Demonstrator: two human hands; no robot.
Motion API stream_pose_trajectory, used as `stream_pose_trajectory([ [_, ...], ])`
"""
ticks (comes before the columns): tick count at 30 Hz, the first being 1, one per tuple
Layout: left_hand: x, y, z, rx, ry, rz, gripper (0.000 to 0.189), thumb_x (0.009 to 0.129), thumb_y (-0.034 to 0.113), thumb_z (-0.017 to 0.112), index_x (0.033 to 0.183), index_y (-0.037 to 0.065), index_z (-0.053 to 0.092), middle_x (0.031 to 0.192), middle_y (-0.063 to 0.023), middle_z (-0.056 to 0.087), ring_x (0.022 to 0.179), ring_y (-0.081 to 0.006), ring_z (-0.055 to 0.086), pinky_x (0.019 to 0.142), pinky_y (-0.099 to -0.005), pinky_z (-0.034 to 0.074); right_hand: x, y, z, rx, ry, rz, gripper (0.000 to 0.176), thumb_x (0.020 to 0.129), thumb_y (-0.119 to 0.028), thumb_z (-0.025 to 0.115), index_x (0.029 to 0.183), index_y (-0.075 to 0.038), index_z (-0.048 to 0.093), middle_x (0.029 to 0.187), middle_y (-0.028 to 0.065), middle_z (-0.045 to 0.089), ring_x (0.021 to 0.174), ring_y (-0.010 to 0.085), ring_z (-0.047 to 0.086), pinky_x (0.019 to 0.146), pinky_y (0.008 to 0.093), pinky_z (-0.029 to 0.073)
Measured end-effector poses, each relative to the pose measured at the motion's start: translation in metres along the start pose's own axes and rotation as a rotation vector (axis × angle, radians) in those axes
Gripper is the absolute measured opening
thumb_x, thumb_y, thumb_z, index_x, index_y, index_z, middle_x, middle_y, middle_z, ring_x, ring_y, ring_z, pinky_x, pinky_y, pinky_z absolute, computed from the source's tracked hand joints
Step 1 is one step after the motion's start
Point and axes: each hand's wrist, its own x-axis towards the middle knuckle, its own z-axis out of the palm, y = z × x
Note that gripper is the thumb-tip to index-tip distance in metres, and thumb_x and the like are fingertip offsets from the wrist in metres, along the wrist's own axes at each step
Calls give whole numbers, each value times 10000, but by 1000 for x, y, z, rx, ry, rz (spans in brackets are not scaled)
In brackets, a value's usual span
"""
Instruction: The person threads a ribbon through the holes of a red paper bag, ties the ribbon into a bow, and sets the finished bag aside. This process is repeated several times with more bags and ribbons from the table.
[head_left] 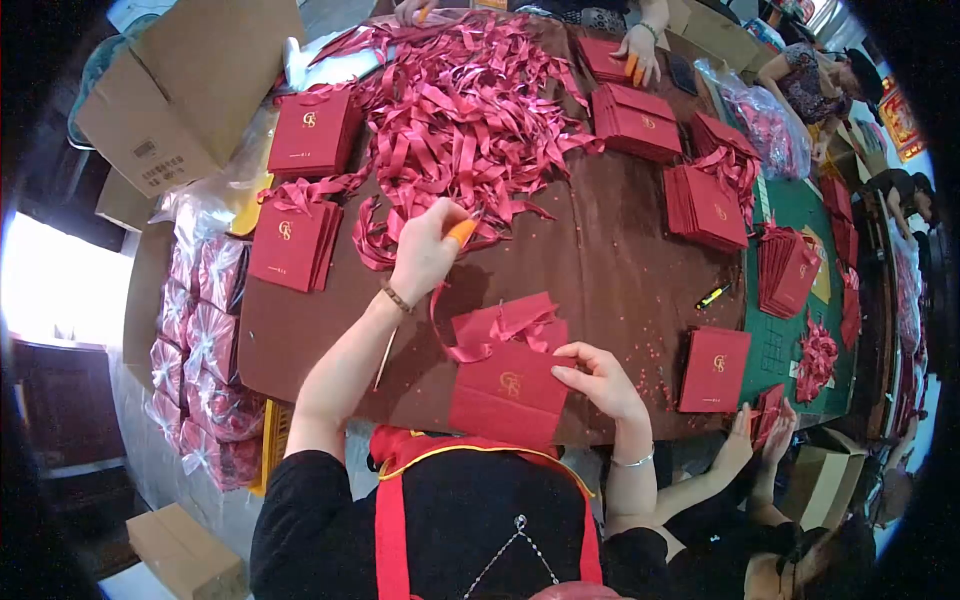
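My left hand (430,250), with an orange finger cot on one finger, reaches to the near edge of a heap of dark pink ribbons (470,120). Its fingers are closed on a ribbon (437,312) that trails down towards the bag in front of me. That red paper bag (505,395) lies flat by the table's front edge, with a gold logo and a ribbon (520,325) across its upper part. My right hand (600,380) grips the bag's right edge between thumb and fingers. A thin pale stick (386,358) shows beneath my left forearm.
Stacked red bags stand at left (290,245) and right (705,205). A yellow cutter (712,295) lies right, near a single bag (715,370). A co-worker's hands (765,430) hold a small red item; another person's hand (640,50) is across the table. Cardboard box (190,95) at left.
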Motion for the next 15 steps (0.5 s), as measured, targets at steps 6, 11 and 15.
stream_pose_trajectory([
  [6,-71,35,22,-12,-377,435,99,763,117,643,845,91,595,743,-103,593,721,-282,586,684,-400,448,12,-10,9,76,42,-50,223,853,-138,627,1035,-15,590,833,-35,562,767,46,493,691,199,409],
  [11,-93,29,30,-55,-455,494,129,784,117,633,905,82,606,806,-74,601,805,-251,573,741,-369,421,17,-23,22,147,198,-48,210,862,-122,610,1046,-26,577,886,-21,569,794,50,500,704,196,413],
  [15,-94,26,19,-36,-310,462,119,795,121,626,905,78,613,822,-84,603,825,-254,576,730,-363,421,22,-36,34,126,241,-168,202,868,-118,603,1034,-8,570,913,-25,567,831,46,495,744,194,411],
])
